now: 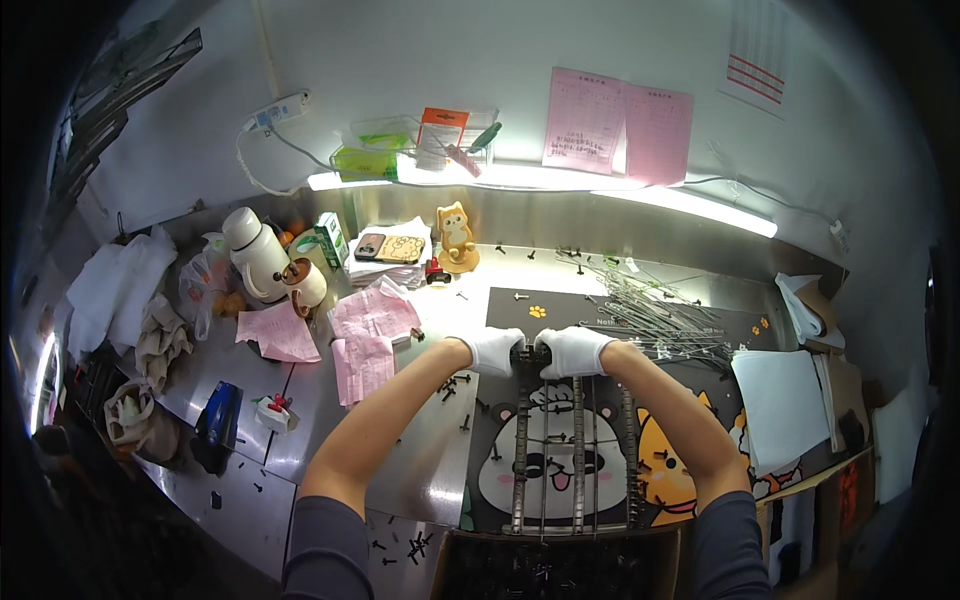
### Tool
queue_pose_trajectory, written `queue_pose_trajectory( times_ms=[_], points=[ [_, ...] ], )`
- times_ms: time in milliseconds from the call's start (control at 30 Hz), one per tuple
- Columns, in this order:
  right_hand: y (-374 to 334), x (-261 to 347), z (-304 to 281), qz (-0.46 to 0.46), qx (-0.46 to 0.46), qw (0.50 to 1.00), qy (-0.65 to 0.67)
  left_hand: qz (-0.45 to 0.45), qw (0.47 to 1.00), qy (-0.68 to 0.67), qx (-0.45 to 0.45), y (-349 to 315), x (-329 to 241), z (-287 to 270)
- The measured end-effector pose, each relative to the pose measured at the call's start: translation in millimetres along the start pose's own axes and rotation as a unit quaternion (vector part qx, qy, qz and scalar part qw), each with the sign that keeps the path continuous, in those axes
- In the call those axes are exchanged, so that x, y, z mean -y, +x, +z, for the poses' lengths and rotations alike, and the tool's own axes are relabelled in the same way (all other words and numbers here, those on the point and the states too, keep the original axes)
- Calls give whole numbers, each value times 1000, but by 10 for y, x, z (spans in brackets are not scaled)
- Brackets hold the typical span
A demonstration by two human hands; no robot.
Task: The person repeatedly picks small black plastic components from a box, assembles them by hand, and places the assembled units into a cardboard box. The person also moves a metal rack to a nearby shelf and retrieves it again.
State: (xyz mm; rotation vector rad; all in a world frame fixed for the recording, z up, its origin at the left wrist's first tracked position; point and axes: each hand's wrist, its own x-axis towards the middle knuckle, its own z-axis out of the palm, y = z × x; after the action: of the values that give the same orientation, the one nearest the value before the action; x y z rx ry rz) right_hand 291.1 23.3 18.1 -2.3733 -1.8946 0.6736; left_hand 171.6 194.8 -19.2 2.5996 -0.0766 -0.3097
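At far left, crumpled white sheets are slumping in soft folds beside a thin, translucent plastic bag. A smooth, cylindrical white flask is standing near a rounded, brown-rimmed mug, and creased pink papers are lying across the brushed-metal surface. A rounded, tan cat figurine is sitting upright toward the back, and small dark, screw-like pieces are scattering the metal nearer the worker.

At center, the left hand, in a white fabric glove, is facing the right hand, gloved alike, across a small gap. Both are poising rounded at the far end of three long, ribbed metal rails, with small dark pieces showing between them. Each grip is showing fingers bent inward, not spread; whether either is pinching a piece cannot be told at this size.

The rails are lying roughly parallel below the hands, with slim, straight rods running among them, on a flat dark mat printed with a panda. Toward the near edge, a box is holding a dark, jumbled mass. To the right, thin, glinting metal rods are piling in a loose tangle, and flat white paper is lying beside them.
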Motion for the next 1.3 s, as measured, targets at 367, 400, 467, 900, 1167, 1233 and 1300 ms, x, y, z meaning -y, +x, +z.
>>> queue_pose_trajectory(
  times_ms=[367, 400, 467, 900, 1167, 1233, 1300],
  points=[
    [30, 283, 878, 82, -393, 915, -34, -190, 761, -551, -284, -2, -297, 849],
    [39, 277, 862, 72, -396, 915, -33, -206, 738, -594, -245, -52, -308, 775],
    [80, 80, 732, 29, -328, 944, -24, -85, 844, -427, -311, -42, -127, 785],
    [-72, -5, 485, 153, -249, 613, 734, 6, 574, -808, -134, -753, -128, 400],
    [-982, 637, 571, -31, -95, 534, 840, -6, 519, -845, -128, -1398, -992, 816],
    [-1263, 976, 667, -36, -175, 530, 829, -86, 592, -784, -166, -1587, -1402, 955],
    [-1555, 1229, 824, -41, -265, 581, 769, -64, 590, -797, -112, -1664, -1777, 1159]
  ],
)
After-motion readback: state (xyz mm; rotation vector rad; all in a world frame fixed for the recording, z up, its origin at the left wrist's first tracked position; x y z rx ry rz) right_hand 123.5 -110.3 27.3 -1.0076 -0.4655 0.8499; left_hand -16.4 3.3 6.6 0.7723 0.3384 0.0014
